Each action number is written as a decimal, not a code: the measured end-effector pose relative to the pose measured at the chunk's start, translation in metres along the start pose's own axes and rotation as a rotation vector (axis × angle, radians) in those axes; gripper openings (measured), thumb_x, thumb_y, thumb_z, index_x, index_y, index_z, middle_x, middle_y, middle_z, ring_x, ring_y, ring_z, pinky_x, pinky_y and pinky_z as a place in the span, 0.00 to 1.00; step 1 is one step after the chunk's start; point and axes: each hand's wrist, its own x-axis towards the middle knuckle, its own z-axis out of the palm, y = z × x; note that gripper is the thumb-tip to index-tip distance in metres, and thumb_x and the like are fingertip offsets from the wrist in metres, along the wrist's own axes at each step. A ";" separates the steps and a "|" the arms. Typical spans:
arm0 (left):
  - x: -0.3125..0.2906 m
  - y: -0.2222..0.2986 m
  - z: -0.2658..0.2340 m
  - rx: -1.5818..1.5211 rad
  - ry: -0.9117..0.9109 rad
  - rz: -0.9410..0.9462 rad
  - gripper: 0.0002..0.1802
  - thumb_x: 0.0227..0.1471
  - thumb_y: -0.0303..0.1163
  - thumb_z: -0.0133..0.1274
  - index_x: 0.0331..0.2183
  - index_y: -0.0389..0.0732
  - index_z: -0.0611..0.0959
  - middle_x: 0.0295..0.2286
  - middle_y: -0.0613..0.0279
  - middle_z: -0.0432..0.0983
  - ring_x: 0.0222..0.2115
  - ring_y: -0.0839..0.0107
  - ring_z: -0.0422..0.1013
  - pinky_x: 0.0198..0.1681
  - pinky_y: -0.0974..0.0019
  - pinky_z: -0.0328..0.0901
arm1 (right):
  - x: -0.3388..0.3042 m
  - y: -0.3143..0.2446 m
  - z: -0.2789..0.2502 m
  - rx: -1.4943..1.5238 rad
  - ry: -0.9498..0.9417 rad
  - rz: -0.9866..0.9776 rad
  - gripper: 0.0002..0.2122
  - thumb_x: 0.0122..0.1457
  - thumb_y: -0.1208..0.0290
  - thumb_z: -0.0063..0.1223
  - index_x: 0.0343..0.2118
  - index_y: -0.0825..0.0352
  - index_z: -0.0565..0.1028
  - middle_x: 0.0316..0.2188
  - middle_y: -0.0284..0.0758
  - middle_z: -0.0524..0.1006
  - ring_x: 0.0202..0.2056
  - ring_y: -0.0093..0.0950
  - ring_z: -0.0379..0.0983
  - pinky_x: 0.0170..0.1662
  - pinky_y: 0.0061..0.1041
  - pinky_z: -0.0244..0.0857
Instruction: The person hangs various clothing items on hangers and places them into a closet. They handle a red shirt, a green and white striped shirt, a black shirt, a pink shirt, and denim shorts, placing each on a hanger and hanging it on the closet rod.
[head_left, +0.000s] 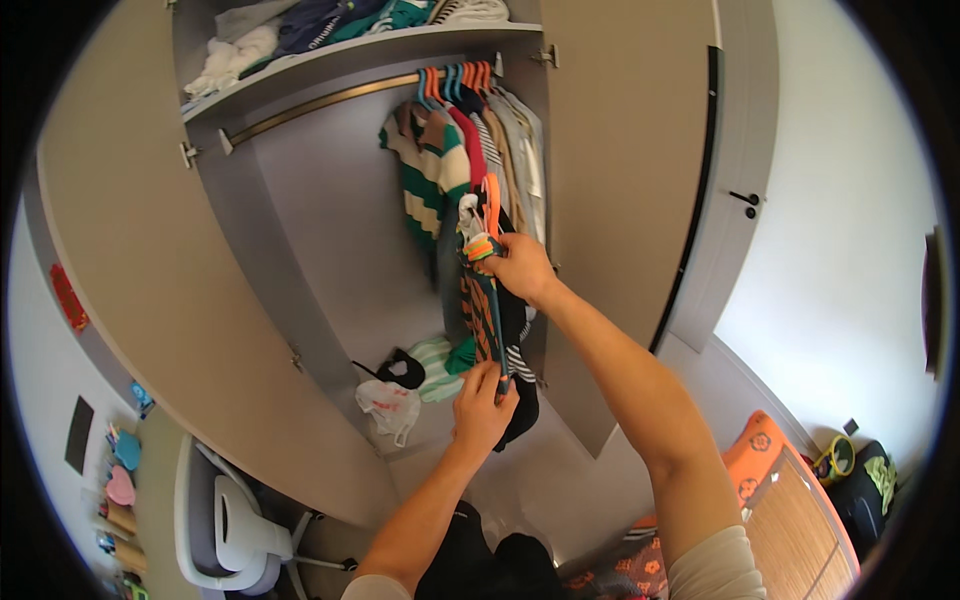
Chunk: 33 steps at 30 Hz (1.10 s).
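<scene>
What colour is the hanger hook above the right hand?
Orange; the hanger hook shows best in the head view.

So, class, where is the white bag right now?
In the head view, the white bag lies left of centre on the wardrobe floor, beside the pale striped cloth and left of the left hand.

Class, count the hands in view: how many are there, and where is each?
2: the right hand grips the dark patterned garment near its top, below an orange hanger hook; the left hand pinches it lower down. None seem hidden.
</scene>
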 end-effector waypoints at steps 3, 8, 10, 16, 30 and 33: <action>-0.005 -0.029 -0.021 0.060 0.029 0.082 0.20 0.47 0.25 0.65 0.45 0.34 0.82 0.48 0.52 0.78 0.43 0.52 0.78 0.43 0.57 0.75 | 0.013 -0.021 0.033 0.056 -0.085 -0.001 0.16 0.49 0.64 0.67 0.35 0.72 0.82 0.31 0.49 0.82 0.37 0.43 0.81 0.44 0.37 0.72; 0.033 -0.044 -0.043 0.034 0.165 0.142 0.19 0.48 0.24 0.65 0.44 0.33 0.82 0.44 0.49 0.81 0.38 0.51 0.80 0.41 0.58 0.75 | 0.045 -0.040 0.072 0.167 -0.139 0.030 0.15 0.51 0.66 0.65 0.36 0.73 0.82 0.34 0.49 0.83 0.38 0.41 0.82 0.44 0.35 0.72; 0.049 -0.054 -0.050 0.094 0.163 0.192 0.19 0.48 0.24 0.65 0.44 0.32 0.82 0.41 0.49 0.82 0.37 0.51 0.80 0.40 0.58 0.75 | 0.064 -0.042 0.076 0.143 -0.145 0.036 0.14 0.51 0.66 0.64 0.35 0.74 0.82 0.32 0.47 0.83 0.36 0.38 0.81 0.42 0.34 0.72; 0.061 -0.084 -0.069 0.235 0.111 0.263 0.18 0.48 0.27 0.64 0.42 0.30 0.82 0.39 0.48 0.82 0.33 0.53 0.79 0.36 0.58 0.74 | 0.075 -0.050 0.078 0.147 -0.291 0.146 0.17 0.51 0.66 0.65 0.36 0.77 0.79 0.30 0.46 0.80 0.33 0.35 0.79 0.38 0.33 0.70; 0.055 -0.076 -0.059 0.260 0.117 0.028 0.12 0.57 0.31 0.57 0.39 0.33 0.78 0.41 0.49 0.77 0.28 0.49 0.79 0.30 0.54 0.74 | 0.043 -0.050 0.097 -0.128 -0.164 -0.035 0.23 0.50 0.62 0.67 0.40 0.78 0.76 0.37 0.56 0.81 0.43 0.51 0.80 0.47 0.41 0.73; 0.049 -0.091 -0.047 0.300 0.113 0.101 0.15 0.53 0.31 0.59 0.41 0.33 0.78 0.47 0.49 0.76 0.25 0.52 0.79 0.27 0.57 0.76 | 0.028 -0.072 0.087 -0.352 -0.253 -0.048 0.25 0.49 0.62 0.69 0.42 0.80 0.75 0.39 0.55 0.81 0.45 0.51 0.80 0.50 0.41 0.74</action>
